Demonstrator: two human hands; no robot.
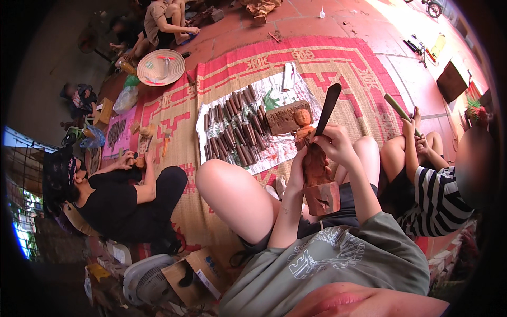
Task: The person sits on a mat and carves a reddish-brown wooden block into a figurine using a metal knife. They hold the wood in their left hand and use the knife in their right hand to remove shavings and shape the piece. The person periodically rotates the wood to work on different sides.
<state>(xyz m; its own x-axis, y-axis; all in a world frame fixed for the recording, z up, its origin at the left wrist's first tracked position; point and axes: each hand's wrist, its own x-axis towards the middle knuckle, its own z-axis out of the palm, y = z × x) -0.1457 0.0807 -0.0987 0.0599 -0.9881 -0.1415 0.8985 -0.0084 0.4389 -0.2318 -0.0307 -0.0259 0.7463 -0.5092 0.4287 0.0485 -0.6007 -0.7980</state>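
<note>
A carved reddish-brown wooden figure (315, 165) rests between my thighs, its squared base toward me and its head away from me. Around its side, my left hand (297, 168) is closed and steadies it. My right hand (338, 146) grips a long dark-handled tool (329, 105) that slants up and away over the figure. The tool's working end is hidden by my fingers and the carving. Just beyond the figure's head lies a brown rectangular block (285, 119) on a white sheet (257, 170).
Several brown-handled tools (235, 127) lie in rows on the sheet, over a patterned mat (179, 137). One person (113, 190) works at left; another in stripes (441, 193) holds a green stick (397, 106) at right. A conical hat (160, 67), fan (148, 279) and cardboard box (193, 277) stand around.
</note>
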